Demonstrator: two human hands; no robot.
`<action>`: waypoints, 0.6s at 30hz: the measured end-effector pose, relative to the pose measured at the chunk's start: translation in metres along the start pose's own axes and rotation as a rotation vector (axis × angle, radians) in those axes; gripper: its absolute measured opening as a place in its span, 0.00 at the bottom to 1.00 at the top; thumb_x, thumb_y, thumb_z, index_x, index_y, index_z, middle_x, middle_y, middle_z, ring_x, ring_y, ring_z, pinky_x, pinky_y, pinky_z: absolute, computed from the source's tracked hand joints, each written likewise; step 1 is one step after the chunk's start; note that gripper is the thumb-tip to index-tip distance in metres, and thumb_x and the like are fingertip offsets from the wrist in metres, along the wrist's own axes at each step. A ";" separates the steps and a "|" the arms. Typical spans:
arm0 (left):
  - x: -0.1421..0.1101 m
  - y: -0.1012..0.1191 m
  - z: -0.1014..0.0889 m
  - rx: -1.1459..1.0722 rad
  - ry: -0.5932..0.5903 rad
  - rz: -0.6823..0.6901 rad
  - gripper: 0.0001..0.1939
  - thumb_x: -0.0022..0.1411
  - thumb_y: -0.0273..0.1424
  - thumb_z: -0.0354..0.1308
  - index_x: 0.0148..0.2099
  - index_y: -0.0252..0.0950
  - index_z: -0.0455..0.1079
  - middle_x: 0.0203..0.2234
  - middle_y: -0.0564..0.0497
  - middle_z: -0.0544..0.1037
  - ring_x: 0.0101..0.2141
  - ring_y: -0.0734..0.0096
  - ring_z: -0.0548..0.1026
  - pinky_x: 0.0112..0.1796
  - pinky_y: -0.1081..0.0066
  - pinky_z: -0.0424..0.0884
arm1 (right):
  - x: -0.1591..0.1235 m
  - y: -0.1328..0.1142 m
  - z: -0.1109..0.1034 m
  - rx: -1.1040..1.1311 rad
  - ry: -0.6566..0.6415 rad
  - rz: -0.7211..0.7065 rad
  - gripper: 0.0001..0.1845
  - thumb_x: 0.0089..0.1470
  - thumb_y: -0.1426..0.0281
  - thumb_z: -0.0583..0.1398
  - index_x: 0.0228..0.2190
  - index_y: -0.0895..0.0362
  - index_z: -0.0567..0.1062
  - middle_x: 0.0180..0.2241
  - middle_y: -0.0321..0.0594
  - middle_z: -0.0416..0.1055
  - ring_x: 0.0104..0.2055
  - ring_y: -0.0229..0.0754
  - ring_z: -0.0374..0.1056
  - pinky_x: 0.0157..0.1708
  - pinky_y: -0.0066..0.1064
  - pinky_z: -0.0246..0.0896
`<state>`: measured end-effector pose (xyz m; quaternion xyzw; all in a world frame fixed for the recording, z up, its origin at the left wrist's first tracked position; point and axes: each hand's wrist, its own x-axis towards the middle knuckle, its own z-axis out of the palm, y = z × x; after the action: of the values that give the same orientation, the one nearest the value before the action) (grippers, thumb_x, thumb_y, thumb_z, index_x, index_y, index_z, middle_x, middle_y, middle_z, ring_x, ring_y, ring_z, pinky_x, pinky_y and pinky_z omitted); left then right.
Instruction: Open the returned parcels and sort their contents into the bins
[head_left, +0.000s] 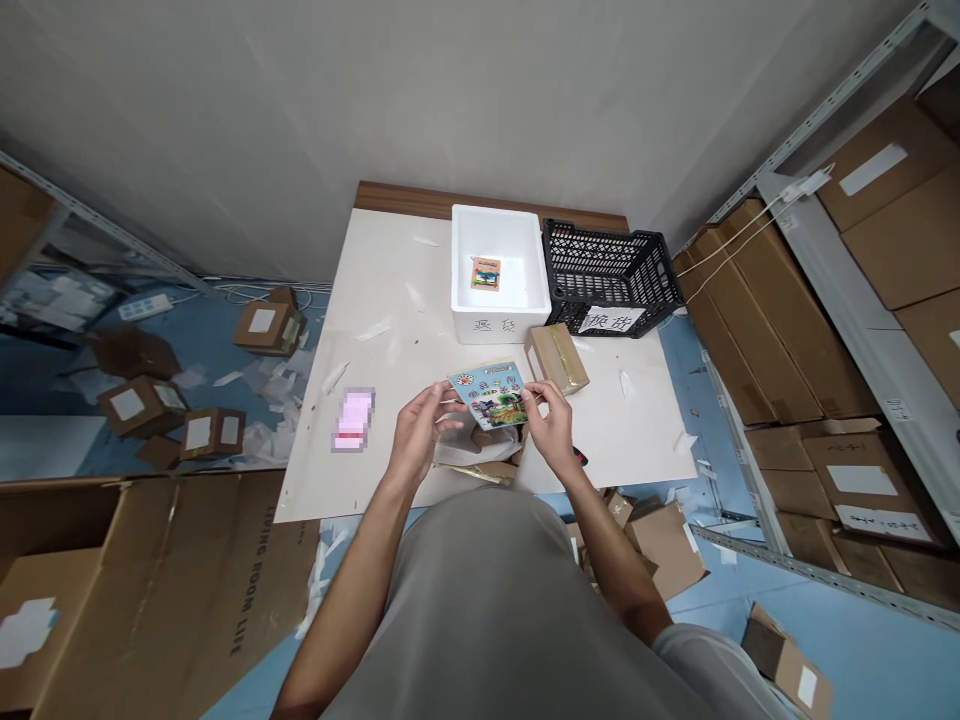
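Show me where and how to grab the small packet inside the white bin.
Pinch the small packet by its left and right edges, coming from above: it appears thin and flat on the floor of the white bin, whose walls surround it and would likely block a sideways reach.

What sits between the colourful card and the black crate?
A taped cardboard box lies between the colourful card and the black crate, in the head view.

I can see the left forearm (352,580) and right forearm (609,545), both bare, slanting inward over the near edge of the surface (319,490). The left hand (415,425) curls loosely, thumb uppermost, fingers a little spread; the right hand (551,425) pinches, thumb on top, fingers bent.
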<state>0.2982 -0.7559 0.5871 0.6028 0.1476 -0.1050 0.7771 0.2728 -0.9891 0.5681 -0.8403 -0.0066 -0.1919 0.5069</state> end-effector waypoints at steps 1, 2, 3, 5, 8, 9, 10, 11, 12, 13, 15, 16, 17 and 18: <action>0.000 0.000 0.001 0.053 0.003 0.020 0.40 0.53 0.63 0.80 0.54 0.35 0.84 0.48 0.39 0.87 0.44 0.54 0.85 0.32 0.67 0.78 | 0.001 0.002 0.002 0.063 0.000 0.078 0.18 0.76 0.55 0.60 0.43 0.54 0.83 0.42 0.46 0.84 0.45 0.48 0.80 0.47 0.39 0.78; 0.001 -0.001 0.001 0.101 0.005 0.041 0.41 0.51 0.61 0.82 0.54 0.35 0.84 0.47 0.40 0.88 0.44 0.54 0.85 0.31 0.68 0.76 | 0.001 0.004 0.005 0.121 -0.010 0.150 0.19 0.74 0.53 0.61 0.42 0.54 0.83 0.41 0.45 0.84 0.43 0.47 0.80 0.46 0.38 0.78; 0.002 -0.003 0.001 0.139 0.007 0.057 0.41 0.49 0.60 0.83 0.54 0.36 0.85 0.46 0.40 0.88 0.44 0.54 0.84 0.31 0.68 0.75 | 0.001 0.007 0.006 0.174 -0.024 0.212 0.21 0.72 0.50 0.63 0.41 0.54 0.83 0.40 0.45 0.84 0.42 0.47 0.81 0.46 0.38 0.79; 0.003 -0.006 0.001 0.175 0.010 0.068 0.39 0.48 0.60 0.83 0.51 0.36 0.87 0.45 0.40 0.89 0.45 0.52 0.83 0.36 0.65 0.78 | 0.000 0.013 0.008 0.263 -0.046 0.306 0.24 0.67 0.45 0.65 0.41 0.54 0.83 0.39 0.46 0.85 0.43 0.49 0.82 0.47 0.39 0.81; 0.004 -0.012 0.003 0.185 0.004 0.040 0.36 0.46 0.61 0.84 0.46 0.38 0.88 0.45 0.40 0.90 0.48 0.47 0.84 0.48 0.57 0.82 | 0.001 0.019 0.006 0.346 -0.047 0.388 0.28 0.62 0.42 0.68 0.40 0.54 0.84 0.40 0.46 0.86 0.45 0.51 0.83 0.49 0.41 0.83; 0.005 -0.013 0.004 0.184 -0.001 0.027 0.36 0.46 0.60 0.84 0.45 0.38 0.88 0.45 0.40 0.90 0.49 0.46 0.84 0.51 0.55 0.82 | 0.001 0.019 0.005 0.360 -0.047 0.405 0.28 0.61 0.41 0.69 0.41 0.54 0.84 0.40 0.46 0.86 0.46 0.51 0.83 0.50 0.42 0.83; 0.005 -0.014 0.005 0.183 -0.007 0.017 0.35 0.45 0.60 0.84 0.45 0.38 0.88 0.44 0.40 0.90 0.49 0.45 0.85 0.53 0.53 0.82 | 0.002 0.020 0.003 0.368 -0.050 0.417 0.28 0.61 0.41 0.69 0.41 0.54 0.84 0.40 0.46 0.86 0.46 0.51 0.83 0.50 0.42 0.83; 0.005 -0.016 0.005 0.185 -0.012 0.011 0.35 0.46 0.59 0.84 0.44 0.38 0.88 0.44 0.40 0.90 0.50 0.45 0.85 0.54 0.53 0.82 | 0.003 0.020 0.002 0.372 -0.058 0.425 0.28 0.60 0.41 0.69 0.41 0.54 0.84 0.41 0.46 0.86 0.46 0.51 0.83 0.51 0.42 0.83; 0.006 -0.017 0.004 0.191 -0.015 0.008 0.34 0.46 0.59 0.85 0.44 0.38 0.88 0.43 0.41 0.90 0.49 0.45 0.85 0.55 0.53 0.82 | 0.003 0.021 0.000 0.376 -0.072 0.432 0.28 0.60 0.42 0.70 0.41 0.54 0.84 0.41 0.46 0.86 0.46 0.51 0.83 0.50 0.42 0.83; 0.008 -0.018 0.002 0.201 -0.017 0.006 0.33 0.47 0.58 0.85 0.44 0.38 0.88 0.43 0.41 0.90 0.49 0.46 0.85 0.54 0.53 0.82 | 0.003 0.022 -0.001 0.381 -0.093 0.439 0.27 0.60 0.42 0.70 0.41 0.54 0.84 0.41 0.46 0.86 0.46 0.50 0.83 0.50 0.41 0.83; 0.011 -0.021 -0.005 0.230 -0.017 -0.002 0.31 0.47 0.57 0.85 0.43 0.39 0.88 0.43 0.42 0.90 0.47 0.48 0.85 0.52 0.55 0.82 | 0.001 0.026 -0.001 0.402 -0.167 0.463 0.26 0.59 0.44 0.71 0.40 0.54 0.83 0.39 0.44 0.86 0.42 0.49 0.83 0.46 0.40 0.83; 0.013 -0.024 -0.010 0.246 -0.018 -0.012 0.30 0.46 0.56 0.85 0.42 0.39 0.88 0.42 0.42 0.90 0.46 0.49 0.85 0.51 0.57 0.82 | -0.002 0.028 0.000 0.415 -0.220 0.479 0.25 0.58 0.45 0.71 0.40 0.54 0.83 0.38 0.43 0.85 0.40 0.47 0.82 0.44 0.39 0.83; 0.016 -0.027 -0.016 0.266 -0.021 -0.027 0.30 0.46 0.57 0.85 0.41 0.39 0.88 0.41 0.42 0.90 0.45 0.49 0.84 0.49 0.57 0.82 | -0.005 0.031 0.002 0.424 -0.282 0.495 0.24 0.58 0.46 0.72 0.39 0.53 0.82 0.36 0.41 0.85 0.37 0.46 0.81 0.42 0.38 0.82; 0.018 -0.031 -0.023 0.289 -0.024 -0.042 0.30 0.45 0.57 0.84 0.40 0.40 0.88 0.41 0.42 0.90 0.44 0.49 0.84 0.49 0.58 0.82 | -0.009 0.035 0.004 0.421 -0.347 0.506 0.22 0.57 0.47 0.72 0.39 0.53 0.82 0.35 0.40 0.84 0.35 0.45 0.81 0.40 0.37 0.82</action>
<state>0.3021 -0.7414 0.5478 0.7040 0.1341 -0.1489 0.6813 0.2732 -1.0009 0.5339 -0.7128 0.0762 0.0903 0.6914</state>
